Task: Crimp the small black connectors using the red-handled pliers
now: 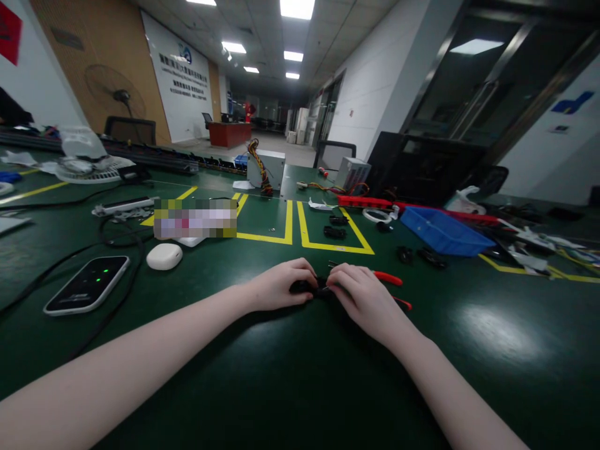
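My left hand [287, 284] is closed, its fingers and thumb around a small black item [302, 287] just above or on the green table. From the other side my right hand [359, 289] pinches the same item's right end. The fingers cover most of it, so its kind cannot be made out. Beside and partly behind my right hand lies a tool with red handles [390, 277], perhaps pliers; its middle is hidden by the hand.
Small black bundles [334, 232] lie inside a yellow taped outline ahead. A blue tray [443, 231] sits to the right, near more black pieces [431, 257]. On the left are a white rounded case [164, 256], a black-screened device [89, 284] and cables. A metal power supply [272, 170] stands farther back.
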A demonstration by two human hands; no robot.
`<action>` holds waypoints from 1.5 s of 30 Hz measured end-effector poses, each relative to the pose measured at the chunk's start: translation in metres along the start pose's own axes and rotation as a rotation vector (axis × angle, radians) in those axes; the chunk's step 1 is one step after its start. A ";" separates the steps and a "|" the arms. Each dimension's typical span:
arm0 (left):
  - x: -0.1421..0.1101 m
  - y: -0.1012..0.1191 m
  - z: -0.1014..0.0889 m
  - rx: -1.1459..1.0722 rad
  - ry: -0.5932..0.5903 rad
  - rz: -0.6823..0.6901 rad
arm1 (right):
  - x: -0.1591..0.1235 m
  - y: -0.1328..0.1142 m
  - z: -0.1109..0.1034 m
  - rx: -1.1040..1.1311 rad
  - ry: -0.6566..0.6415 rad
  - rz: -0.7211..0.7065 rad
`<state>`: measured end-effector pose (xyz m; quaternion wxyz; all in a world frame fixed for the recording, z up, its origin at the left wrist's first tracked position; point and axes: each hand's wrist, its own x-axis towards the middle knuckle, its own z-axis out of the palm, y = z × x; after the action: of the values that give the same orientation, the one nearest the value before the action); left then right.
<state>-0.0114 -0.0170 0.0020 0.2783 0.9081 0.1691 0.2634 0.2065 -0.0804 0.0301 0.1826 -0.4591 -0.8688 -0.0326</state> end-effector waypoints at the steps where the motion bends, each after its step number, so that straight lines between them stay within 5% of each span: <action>1: 0.000 0.000 0.000 -0.005 -0.003 -0.002 | 0.000 0.000 0.001 -0.002 0.000 -0.005; 9: -0.001 0.001 0.000 0.003 -0.014 -0.006 | 0.004 -0.012 0.006 -0.049 -0.025 -0.034; 21: 0.001 0.000 0.001 0.120 0.008 0.018 | 0.008 -0.005 0.017 0.239 0.053 0.107; 37: 0.002 -0.006 0.000 0.053 0.014 -0.014 | 0.012 -0.016 0.015 -0.085 0.140 -0.030; 45: 0.003 -0.004 -0.002 0.073 0.002 -0.017 | 0.014 -0.014 0.016 -0.030 0.065 0.002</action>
<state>-0.0108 -0.0119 0.0019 0.2473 0.9159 0.1866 0.2555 0.1832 -0.0741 0.0219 0.2039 -0.4614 -0.8613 -0.0603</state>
